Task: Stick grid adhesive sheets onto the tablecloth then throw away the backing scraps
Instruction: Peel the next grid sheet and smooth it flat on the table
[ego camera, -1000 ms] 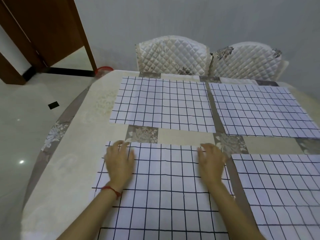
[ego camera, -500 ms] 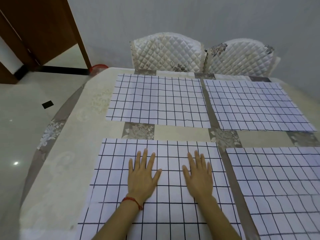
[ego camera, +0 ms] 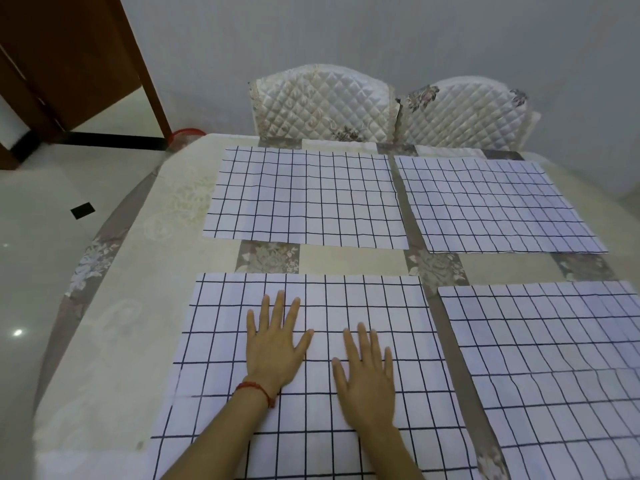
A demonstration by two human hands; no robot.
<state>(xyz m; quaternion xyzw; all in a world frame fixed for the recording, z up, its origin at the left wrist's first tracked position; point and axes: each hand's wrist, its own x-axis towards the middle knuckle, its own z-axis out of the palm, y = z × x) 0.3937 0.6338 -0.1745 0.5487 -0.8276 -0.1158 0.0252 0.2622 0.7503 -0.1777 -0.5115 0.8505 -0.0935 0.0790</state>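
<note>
- the near-left grid sheet [ego camera: 311, 341] lies flat on the tablecloth [ego camera: 114, 341], and both of your hands are on it.
- your left hand [ego camera: 275, 351] rests palm down near the middle of that sheet, fingers straight and slightly spread, gripping nothing; a red string bracelet [ego camera: 254, 389] circles its wrist.
- your right hand [ego camera: 369, 379] lies palm down just beside the left one, a little closer to you, fingers straight and flat on the sheet, holding nothing.
- the two hands are close but not touching; the thumbs point toward each other.
- the near-right grid sheet [ego camera: 554, 368] sits across a strip of grey patterned cloth from the one under your hands; its surface looks slightly rippled.
- the far-left grid sheet [ego camera: 304, 199] and the far-right grid sheet [ego camera: 495, 206] lie side by side beyond a band of bare tablecloth, with a narrow gap between them.
- the tablecloth is cream with grey floral squares and bands showing between the four sheets.
- two quilted chair backs [ego camera: 325, 102] stand just beyond the far edge of the table, against a pale wall.
- a red rim [ego camera: 185, 135] shows on the floor past the table's far-left corner, beside a brown door [ego camera: 69, 57].
- you cannot tell from this view whether any backing scraps are on the table.
</note>
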